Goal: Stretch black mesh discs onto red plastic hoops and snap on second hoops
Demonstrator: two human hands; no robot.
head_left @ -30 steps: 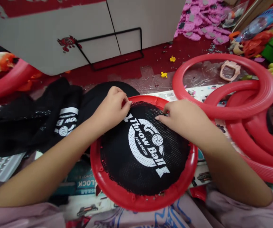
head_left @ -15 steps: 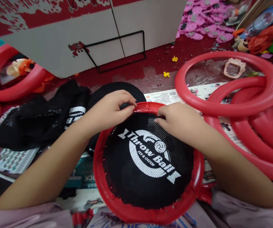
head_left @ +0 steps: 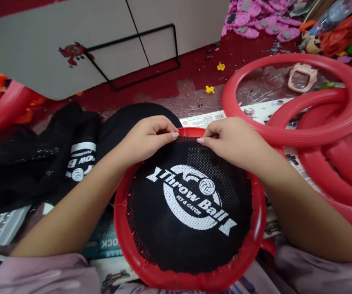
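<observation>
A red plastic ring (head_left: 121, 232) lies in front of me, with a round black mesh (head_left: 191, 249) printed "Throw Ball Fly & Catch" inside it. Small red pegs poke through the mesh edge along the left and lower sides. At the far rim, my left hand (head_left: 151, 136) pinches the mesh edge between thumb and fingers. Just to its right, my right hand (head_left: 229, 139) grips the same edge, thumb on the mesh. A short stretch of bare red rim shows between the two hands.
Several smooth red rings (head_left: 289, 134) are stacked at the right. Loose black mesh pieces (head_left: 56, 163) lie at the left, beside a black disc (head_left: 139, 112). A white carton (head_left: 108, 45) stands behind. Pink plastic parts (head_left: 255, 20) are heaped at the far right.
The mesh's far edge has been drawn up towards the rim, narrowing the gap there. Both hands have closed into tighter pinches on it. My view has shifted slightly.
</observation>
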